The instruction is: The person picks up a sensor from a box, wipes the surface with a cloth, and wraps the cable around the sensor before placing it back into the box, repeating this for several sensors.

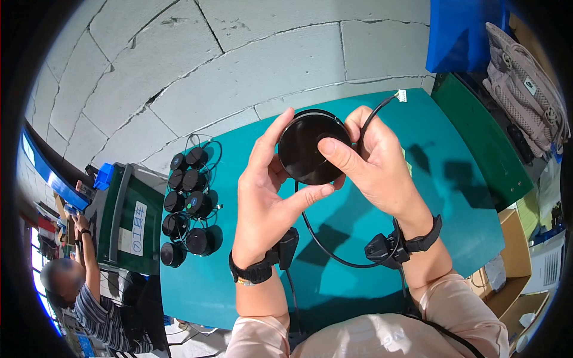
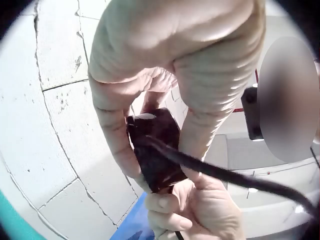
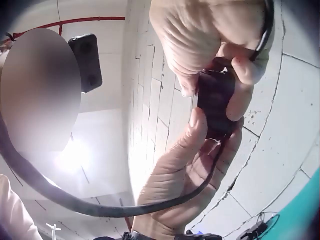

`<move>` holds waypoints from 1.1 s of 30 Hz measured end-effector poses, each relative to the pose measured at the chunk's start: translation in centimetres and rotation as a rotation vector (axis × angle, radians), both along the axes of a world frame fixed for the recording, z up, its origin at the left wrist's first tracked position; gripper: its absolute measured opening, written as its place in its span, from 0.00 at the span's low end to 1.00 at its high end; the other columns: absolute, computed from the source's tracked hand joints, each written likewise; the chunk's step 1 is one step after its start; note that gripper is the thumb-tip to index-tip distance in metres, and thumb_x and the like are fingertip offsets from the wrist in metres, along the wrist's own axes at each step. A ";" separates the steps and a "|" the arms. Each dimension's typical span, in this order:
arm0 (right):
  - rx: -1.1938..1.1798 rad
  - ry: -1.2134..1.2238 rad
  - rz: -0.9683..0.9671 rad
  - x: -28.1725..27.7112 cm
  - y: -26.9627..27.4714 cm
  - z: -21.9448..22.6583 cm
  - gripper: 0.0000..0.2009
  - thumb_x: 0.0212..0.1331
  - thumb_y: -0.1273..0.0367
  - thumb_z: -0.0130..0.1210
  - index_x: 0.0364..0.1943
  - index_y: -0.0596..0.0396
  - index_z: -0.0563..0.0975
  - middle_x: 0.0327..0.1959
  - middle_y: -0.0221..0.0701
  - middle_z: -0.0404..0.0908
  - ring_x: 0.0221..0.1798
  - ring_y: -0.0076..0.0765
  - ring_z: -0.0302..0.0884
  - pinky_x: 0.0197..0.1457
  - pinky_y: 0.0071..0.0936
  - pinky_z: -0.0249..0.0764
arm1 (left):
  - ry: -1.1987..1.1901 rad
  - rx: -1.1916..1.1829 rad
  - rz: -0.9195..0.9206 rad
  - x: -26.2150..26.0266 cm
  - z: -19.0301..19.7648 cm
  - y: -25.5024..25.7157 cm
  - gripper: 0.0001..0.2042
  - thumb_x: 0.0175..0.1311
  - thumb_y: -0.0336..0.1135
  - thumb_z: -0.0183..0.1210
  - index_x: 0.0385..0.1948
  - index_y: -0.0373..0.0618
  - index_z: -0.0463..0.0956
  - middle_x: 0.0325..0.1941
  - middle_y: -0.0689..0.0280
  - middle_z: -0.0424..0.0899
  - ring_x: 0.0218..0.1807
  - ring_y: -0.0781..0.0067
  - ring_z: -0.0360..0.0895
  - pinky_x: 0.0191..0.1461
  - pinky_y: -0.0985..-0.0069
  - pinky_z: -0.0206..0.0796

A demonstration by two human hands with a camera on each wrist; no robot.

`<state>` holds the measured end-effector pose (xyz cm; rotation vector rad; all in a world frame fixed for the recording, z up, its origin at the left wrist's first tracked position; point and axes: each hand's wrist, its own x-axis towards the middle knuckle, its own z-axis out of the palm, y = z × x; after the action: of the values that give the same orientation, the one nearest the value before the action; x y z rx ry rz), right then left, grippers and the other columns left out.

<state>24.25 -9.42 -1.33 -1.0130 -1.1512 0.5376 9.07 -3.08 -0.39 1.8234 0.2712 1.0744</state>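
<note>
A round black puck-like device (image 1: 305,156) with a glossy face is held up over the green table. My left hand (image 1: 258,200) grips its rim from the left, thumb along the lower edge. From the right, my right hand (image 1: 382,170) pinches it, thumb pressed on the face and fingers behind. The device's black cable (image 1: 322,244) loops below and passes by the right hand, where its end with a white connector (image 1: 401,95) sticks up past the fingers. In the right wrist view the device (image 3: 216,102) appears edge-on between both hands.
Several similar black devices (image 1: 194,180) with coiled cables stand in two rows on the table's left side (image 1: 185,292). A block wall (image 1: 286,53) rises behind. At far left, another person (image 1: 98,298) works by a green cart (image 1: 134,218). Cardboard boxes (image 1: 513,256) stand at right.
</note>
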 end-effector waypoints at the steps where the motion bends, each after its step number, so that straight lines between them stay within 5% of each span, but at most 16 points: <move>1: 0.001 0.000 0.001 -0.2 -0.1 0.1 0.19 0.54 0.60 0.63 0.26 0.52 0.62 0.21 0.24 0.66 0.19 0.14 0.61 0.17 0.15 0.59 | 0.000 0.001 0.001 0.0 0.0 0.1 0.42 0.42 0.27 0.71 0.63 0.39 0.57 0.55 0.57 0.71 0.53 0.66 0.74 0.55 0.70 0.71; 4: 0.024 0.080 0.054 -0.3 -0.2 0.3 0.19 0.54 0.61 0.63 0.27 0.53 0.62 0.22 0.24 0.66 0.21 0.15 0.59 0.19 0.17 0.58 | -0.093 0.026 -0.094 -0.1 0.3 0.1 0.41 0.43 0.25 0.71 0.63 0.39 0.57 0.54 0.57 0.71 0.52 0.66 0.75 0.54 0.70 0.71; 6: 0.043 -0.059 0.029 0.0 -0.2 0.0 0.18 0.53 0.63 0.64 0.28 0.53 0.63 0.24 0.23 0.65 0.24 0.17 0.58 0.23 0.17 0.59 | -0.122 -0.234 0.073 0.1 1.0 -0.8 0.38 0.43 0.24 0.70 0.60 0.39 0.61 0.51 0.58 0.73 0.50 0.69 0.76 0.51 0.73 0.72; 9: 0.188 -0.241 0.048 0.4 0.1 -0.3 0.17 0.52 0.66 0.64 0.29 0.52 0.63 0.26 0.23 0.64 0.27 0.18 0.57 0.27 0.17 0.59 | -0.123 -0.123 0.085 -0.7 0.8 -0.3 0.33 0.44 0.23 0.70 0.55 0.38 0.65 0.48 0.60 0.76 0.48 0.72 0.76 0.47 0.77 0.73; 13: 0.177 -0.227 0.187 0.7 0.0 0.0 0.16 0.52 0.71 0.64 0.31 0.53 0.63 0.28 0.24 0.64 0.29 0.19 0.57 0.28 0.18 0.59 | -0.120 0.095 0.135 -1.2 0.2 0.5 0.29 0.44 0.23 0.69 0.52 0.38 0.68 0.44 0.62 0.77 0.43 0.75 0.76 0.48 0.78 0.71; 19: -0.016 0.046 0.227 0.5 0.3 -0.3 0.15 0.57 0.66 0.60 0.32 0.54 0.64 0.30 0.25 0.69 0.31 0.18 0.65 0.29 0.18 0.64 | -0.155 -0.116 0.144 -0.2 0.1 0.3 0.31 0.46 0.23 0.68 0.55 0.34 0.65 0.47 0.60 0.75 0.46 0.73 0.76 0.48 0.77 0.71; 23: 0.060 -0.021 0.064 2.3 0.3 0.5 0.19 0.65 0.53 0.46 0.34 0.57 0.69 0.28 0.27 0.72 0.31 0.21 0.69 0.35 0.21 0.67 | -0.222 -0.206 0.209 -0.6 0.0 1.1 0.30 0.46 0.21 0.67 0.55 0.31 0.65 0.47 0.59 0.75 0.45 0.72 0.76 0.48 0.77 0.71; 25: 0.180 -0.134 -0.270 3.8 1.1 -0.1 0.30 0.66 0.44 0.34 0.28 0.59 0.72 0.29 0.29 0.72 0.30 0.23 0.69 0.34 0.22 0.66 | -0.246 -0.249 0.204 -1.2 -0.1 1.6 0.28 0.45 0.19 0.67 0.52 0.31 0.67 0.44 0.60 0.77 0.45 0.73 0.76 0.48 0.77 0.71; 28: 0.046 -0.366 -0.448 5.3 0.3 -0.2 0.35 0.65 0.41 0.28 0.23 0.60 0.73 0.26 0.30 0.73 0.27 0.25 0.69 0.32 0.24 0.65 | -0.208 -0.185 0.236 -2.1 0.1 1.9 0.24 0.40 0.17 0.67 0.44 0.33 0.71 0.42 0.60 0.79 0.44 0.73 0.76 0.49 0.78 0.70; 29: 0.049 -0.366 -0.451 5.6 -0.1 0.1 0.35 0.65 0.41 0.28 0.23 0.60 0.73 0.26 0.30 0.73 0.27 0.25 0.69 0.32 0.24 0.65 | -0.209 -0.182 0.234 -2.2 0.0 1.9 0.24 0.40 0.17 0.67 0.44 0.33 0.71 0.42 0.60 0.79 0.44 0.73 0.76 0.49 0.78 0.70; 31: -0.332 -0.248 -0.201 5.7 -1.0 0.7 0.32 0.65 0.43 0.34 0.22 0.59 0.73 0.22 0.31 0.72 0.24 0.24 0.67 0.29 0.24 0.64 | -0.090 0.076 0.254 -2.3 -0.2 1.9 0.23 0.38 0.18 0.68 0.41 0.35 0.73 0.42 0.61 0.79 0.45 0.71 0.76 0.52 0.75 0.68; 32: -0.285 -0.118 -0.070 5.5 -0.9 0.7 0.23 0.63 0.51 0.49 0.26 0.59 0.75 0.21 0.28 0.73 0.24 0.21 0.68 0.28 0.20 0.65 | -0.048 0.093 0.232 -2.2 0.0 1.7 0.22 0.36 0.18 0.69 0.39 0.35 0.76 0.42 0.61 0.79 0.46 0.70 0.75 0.54 0.74 0.66; 33: -0.285 -0.118 -0.070 4.9 -0.8 0.8 0.23 0.63 0.51 0.49 0.26 0.59 0.75 0.21 0.28 0.73 0.24 0.21 0.68 0.28 0.20 0.65 | -0.065 0.171 0.197 -1.9 -0.1 1.6 0.22 0.34 0.19 0.69 0.39 0.37 0.77 0.41 0.61 0.79 0.45 0.71 0.75 0.54 0.74 0.65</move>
<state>29.20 -10.26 -0.56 -1.3402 -1.1590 0.6030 7.20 -1.52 -0.48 1.9385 0.3346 1.3262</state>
